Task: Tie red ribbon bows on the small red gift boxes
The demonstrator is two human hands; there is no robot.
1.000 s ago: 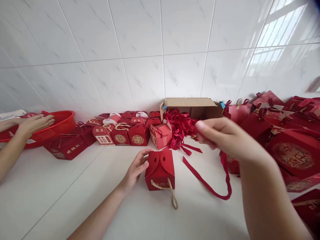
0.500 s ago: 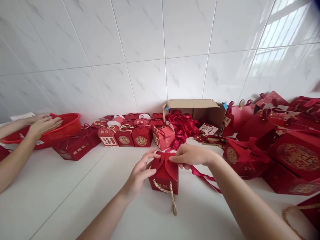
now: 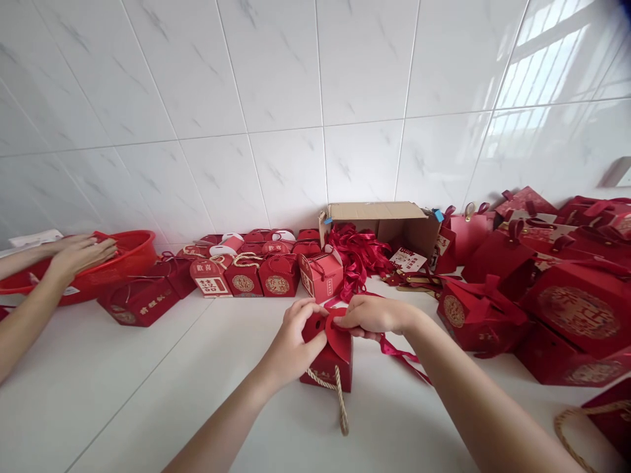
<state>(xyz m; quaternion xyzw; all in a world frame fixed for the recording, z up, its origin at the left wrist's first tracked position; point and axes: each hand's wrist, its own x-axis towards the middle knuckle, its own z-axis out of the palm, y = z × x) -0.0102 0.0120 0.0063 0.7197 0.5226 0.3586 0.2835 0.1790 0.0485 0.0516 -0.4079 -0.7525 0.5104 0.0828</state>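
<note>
A small red gift box (image 3: 331,370) stands upright on the white table in front of me. My left hand (image 3: 296,341) grips its left top flap between thumb and curled fingers. With thumb and bent fingers, my right hand (image 3: 371,316) pinches the right flap near its hole. The two curved flaps meet at the top, the right one overlapping. A twisted cream rope (image 3: 340,401) hangs from the front of the box, its end on the table. Dark pink ribbon (image 3: 401,353) trails from behind my right hand; whether the hand holds it I cannot tell.
Red boxes (image 3: 244,279) stand in rows by the tiled wall. A cardboard box (image 3: 377,210) lies open with red ribbons (image 3: 362,253) spilling out. Larger red gift boxes (image 3: 576,305) crowd the right. At left, another person's hands (image 3: 81,256) work over a red basin (image 3: 138,253).
My left hand has moved right and closed on the left flap. The two flaps have come together and now overlap. My view has shifted slightly.
</note>
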